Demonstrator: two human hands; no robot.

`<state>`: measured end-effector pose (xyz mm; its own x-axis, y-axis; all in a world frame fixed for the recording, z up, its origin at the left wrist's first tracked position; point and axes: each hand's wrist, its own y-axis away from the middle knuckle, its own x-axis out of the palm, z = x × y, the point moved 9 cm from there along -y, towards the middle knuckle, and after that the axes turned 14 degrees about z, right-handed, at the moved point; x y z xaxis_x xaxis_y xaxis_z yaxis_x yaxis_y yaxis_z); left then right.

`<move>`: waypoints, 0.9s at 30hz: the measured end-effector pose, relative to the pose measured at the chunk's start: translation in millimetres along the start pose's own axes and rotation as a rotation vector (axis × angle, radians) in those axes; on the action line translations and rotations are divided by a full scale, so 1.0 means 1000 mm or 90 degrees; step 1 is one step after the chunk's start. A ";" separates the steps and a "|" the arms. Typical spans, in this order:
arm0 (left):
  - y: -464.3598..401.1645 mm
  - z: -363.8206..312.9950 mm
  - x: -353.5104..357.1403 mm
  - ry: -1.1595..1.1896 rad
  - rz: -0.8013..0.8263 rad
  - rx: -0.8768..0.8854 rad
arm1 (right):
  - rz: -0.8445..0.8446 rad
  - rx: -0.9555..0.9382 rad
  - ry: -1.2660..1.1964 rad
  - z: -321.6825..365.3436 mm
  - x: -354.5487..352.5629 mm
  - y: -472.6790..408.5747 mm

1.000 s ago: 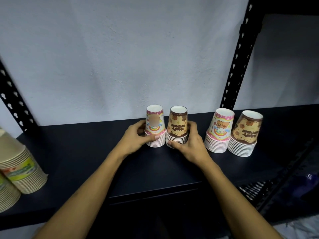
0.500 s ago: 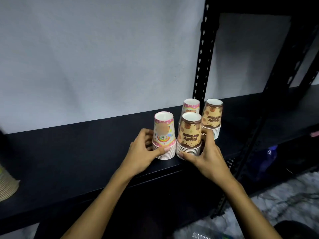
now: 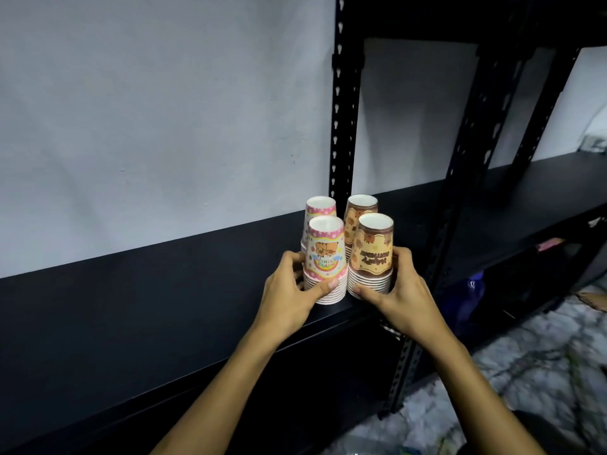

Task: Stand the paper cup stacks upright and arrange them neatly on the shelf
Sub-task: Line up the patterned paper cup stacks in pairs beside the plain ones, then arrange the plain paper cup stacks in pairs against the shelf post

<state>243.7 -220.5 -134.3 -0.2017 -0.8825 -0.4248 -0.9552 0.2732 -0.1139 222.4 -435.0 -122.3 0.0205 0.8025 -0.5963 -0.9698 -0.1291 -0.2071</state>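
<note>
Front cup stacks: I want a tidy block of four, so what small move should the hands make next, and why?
Probably nudge both a little further back. The left hand grips the front pink stack and the right hand the front brown stack, both upright near the shelf front edge, directly before the rear pink stack and rear brown stack.

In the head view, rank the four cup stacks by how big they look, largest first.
1. front pink stack and front brown stack: they look alike, so no ranking between them.
2. back pink stack and back brown stack: smaller and partly hidden.
The front pair is nearer the camera, so true sizes may match.
</note>
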 end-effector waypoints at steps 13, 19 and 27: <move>-0.061 0.004 -0.011 -0.043 0.067 -0.042 | 0.070 0.048 0.015 -0.015 -0.003 -0.066; -0.078 0.012 -0.014 -0.025 0.069 -0.054 | 0.065 0.054 0.002 -0.021 0.003 -0.077; -0.066 0.011 -0.006 -0.040 0.056 -0.058 | 0.044 0.095 0.161 -0.015 0.011 -0.066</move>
<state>310.3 -229.1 -133.8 -0.2738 -0.8304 -0.4852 -0.9509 0.3095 0.0069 290.2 -426.8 -126.8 -0.0043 0.6218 -0.7832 -0.9956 -0.0758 -0.0547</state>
